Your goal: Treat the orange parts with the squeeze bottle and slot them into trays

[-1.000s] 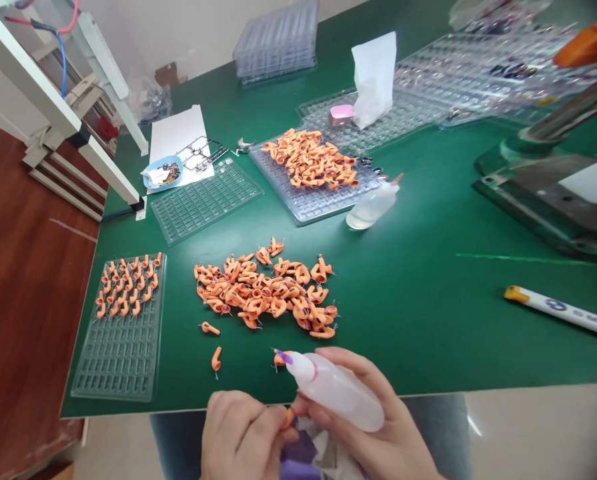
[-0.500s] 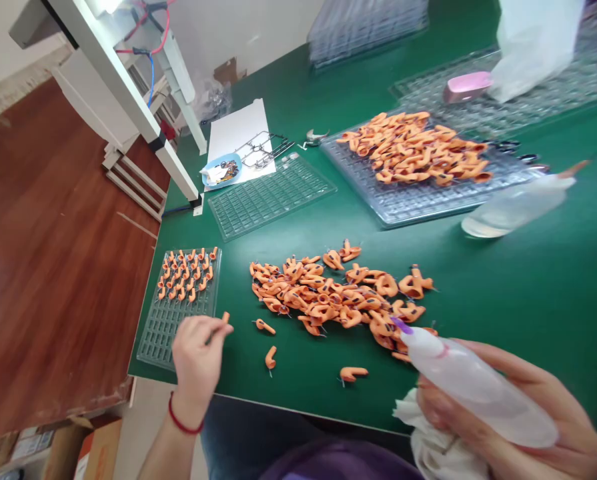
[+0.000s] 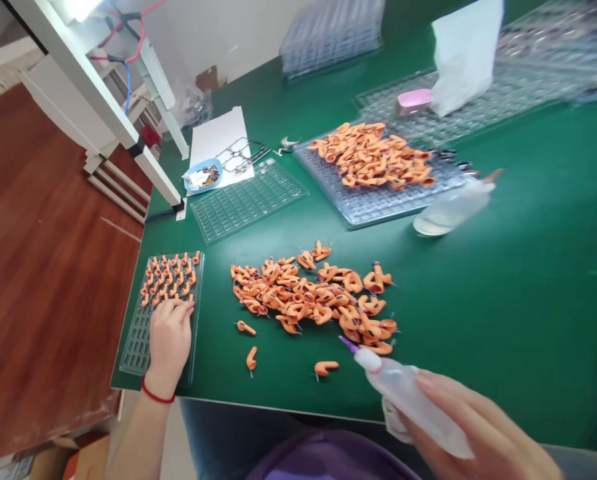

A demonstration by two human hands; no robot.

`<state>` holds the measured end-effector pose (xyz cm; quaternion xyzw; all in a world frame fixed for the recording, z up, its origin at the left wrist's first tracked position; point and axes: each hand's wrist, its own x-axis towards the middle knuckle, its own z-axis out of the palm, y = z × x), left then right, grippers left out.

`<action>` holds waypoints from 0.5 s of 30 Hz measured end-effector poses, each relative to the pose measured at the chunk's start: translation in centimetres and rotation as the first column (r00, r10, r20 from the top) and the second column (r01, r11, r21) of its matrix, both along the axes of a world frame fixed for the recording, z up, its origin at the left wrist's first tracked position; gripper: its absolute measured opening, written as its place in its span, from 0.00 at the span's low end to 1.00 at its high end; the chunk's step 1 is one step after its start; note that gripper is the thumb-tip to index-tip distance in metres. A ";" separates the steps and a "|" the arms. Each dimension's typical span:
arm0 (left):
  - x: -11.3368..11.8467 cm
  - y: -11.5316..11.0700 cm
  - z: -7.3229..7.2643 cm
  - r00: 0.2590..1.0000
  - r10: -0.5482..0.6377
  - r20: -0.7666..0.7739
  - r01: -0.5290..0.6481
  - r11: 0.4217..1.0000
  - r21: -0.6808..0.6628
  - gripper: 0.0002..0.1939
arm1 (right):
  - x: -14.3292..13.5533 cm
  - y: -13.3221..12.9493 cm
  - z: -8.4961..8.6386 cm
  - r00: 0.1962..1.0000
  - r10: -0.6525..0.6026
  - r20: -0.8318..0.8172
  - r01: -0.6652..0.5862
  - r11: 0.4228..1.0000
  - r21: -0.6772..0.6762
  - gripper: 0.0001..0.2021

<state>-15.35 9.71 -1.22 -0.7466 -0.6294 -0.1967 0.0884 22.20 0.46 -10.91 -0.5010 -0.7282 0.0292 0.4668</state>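
My left hand [image 3: 171, 333] reaches over a clear compartment tray [image 3: 135, 337], its fingertips closed on a small orange curved piece [image 3: 191, 299] by the lowest filled row. Several rows of like pieces stand in the tray's far half. In my right hand [image 3: 473, 417] is a translucent squeeze bottle [image 3: 413, 400] with a purple nozzle [image 3: 348, 344] pointing up and left. A white cloth [image 3: 396, 421] is tucked under the bottle in the same hand. Between my hands lies a loose heap of orange pieces [image 3: 303, 293], with three single ones nearer the table edge.
Farther back, a stacked tray [image 3: 373, 215] bears another orange heap. Beside it lies a second bottle [image 3: 453, 210] with a brownish tip. A flat clear tray [image 3: 248, 200], a blue dish [image 3: 203, 176], a pink box [image 3: 414, 101] and a lamp post [image 3: 108, 107] stand around.
My left hand has carried an orange piece leftward from the bare table to the tray's filled rows. The bottle remains in my right hand; the whole view has shifted somewhat.
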 end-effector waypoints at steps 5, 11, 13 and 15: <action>3.8 -1.3 1.6 0.995 0.004 0.103 -0.017 0.993 0.120 0.11 | -1.1 0.2 1.8 0.985 -0.048 -0.164 0.057 0.997 0.051 0.11; 15.5 -7.5 1.6 0.473 0.062 0.879 0.572 0.737 -0.360 0.20 | -5.1 -0.2 5.8 0.827 -0.257 -0.499 0.150 0.958 -0.245 0.24; 17.8 -8.6 0.6 0.286 0.161 0.945 0.665 0.676 -0.317 0.19 | -6.3 -0.5 6.4 0.749 -0.268 -0.606 0.117 0.954 -0.277 0.24; 18.9 -8.9 -0.3 0.233 0.085 0.969 0.597 0.774 -0.212 0.15 | -7.0 -0.9 6.6 0.629 -0.216 -0.747 -0.033 0.952 -0.303 0.22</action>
